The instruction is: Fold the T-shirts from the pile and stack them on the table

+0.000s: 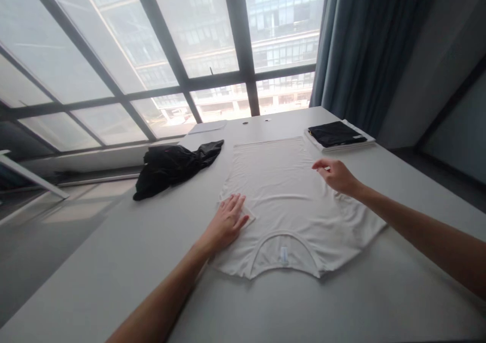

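Observation:
A white T-shirt (273, 181) lies spread on the white table, its neckline and inner label towards me and its hem towards the window. My left hand (228, 219) rests flat on the shirt's left side, over a sleeve folded inwards, with the fingers stretched out. Over the shirt's right edge is my right hand (337, 176), its fingers curled towards the thumb. No cloth shows between those fingertips. The right sleeve (366, 221) lies outwards, wrinkled, partly behind my right forearm.
Crumpled black clothing (170, 165) lies at the table's left edge. A folded black garment (336, 134) sits on white folded cloth at the back right. A flat white sheet (207, 126) lies at the far edge. Windows and a dark curtain (353, 54) stand behind the table (125, 262).

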Motion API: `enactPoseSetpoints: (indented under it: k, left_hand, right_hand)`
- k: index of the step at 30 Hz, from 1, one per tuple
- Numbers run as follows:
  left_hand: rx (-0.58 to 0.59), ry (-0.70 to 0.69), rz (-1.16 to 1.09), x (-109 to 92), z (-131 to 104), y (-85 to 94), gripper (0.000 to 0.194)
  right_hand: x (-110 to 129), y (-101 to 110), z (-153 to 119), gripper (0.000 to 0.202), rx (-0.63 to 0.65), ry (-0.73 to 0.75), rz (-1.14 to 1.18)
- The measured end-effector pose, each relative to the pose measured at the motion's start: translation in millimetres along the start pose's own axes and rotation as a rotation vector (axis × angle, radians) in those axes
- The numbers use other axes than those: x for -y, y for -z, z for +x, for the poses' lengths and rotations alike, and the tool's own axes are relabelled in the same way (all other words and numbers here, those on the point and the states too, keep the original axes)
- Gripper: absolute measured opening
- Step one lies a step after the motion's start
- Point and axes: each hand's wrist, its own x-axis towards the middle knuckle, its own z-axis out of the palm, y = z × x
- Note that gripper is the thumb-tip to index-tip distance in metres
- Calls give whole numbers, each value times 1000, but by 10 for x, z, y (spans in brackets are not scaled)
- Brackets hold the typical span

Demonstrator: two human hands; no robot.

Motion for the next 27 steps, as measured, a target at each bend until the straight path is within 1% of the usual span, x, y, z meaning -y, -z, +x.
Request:
enactPoseSetpoints:
  k: [2,5,8,11,12,14,16,18,20,22,25,27]
  left_hand:
    - [-33,4,-8,16,13,52,68]
    - [-58,-31,-29,-19,71,99,66]
    - [-33,-87,-30,-104,131,21,60]
    - [5,-112,-11,-170,148,-88,57]
    - [-1,-110,-17,-182,147,-100,57]
    - [-41,-109,-44,-207,150,-68,57]
    - [-87,-125,-84,-258,176,21,57]
    - [-103,-161,-127,-357,235,130,55]
    - [-103,-201,-171,-506,325,226,53]
    - [-89,-250,-204,-690,438,304,50]
    - [-17,-354,-228,-993,645,396,48]
    - [32,-429,-251,-1199,819,430,48]
  right_hand:
    - [-156,216,-124,23,-20,-55,-66]
    - [-429,498,-343,25,-28,-195,-200]
    - [-692,702,-567,25,28,-358,-334]
    - [-852,831,-732,24,69,-465,-432]
    - [-870,861,-765,24,84,-489,-444]
    - [-857,909,-795,23,134,-530,-447]
    - [-798,942,-793,25,215,-553,-442]
    - [-726,969,-785,26,303,-545,-450]
    - [-671,995,-794,24,372,-520,-463]
    - [-653,1023,-825,24,403,-519,-483]
    - [-685,1059,-896,25,393,-561,-472]
    - [-716,1073,-938,24,377,-593,-381]
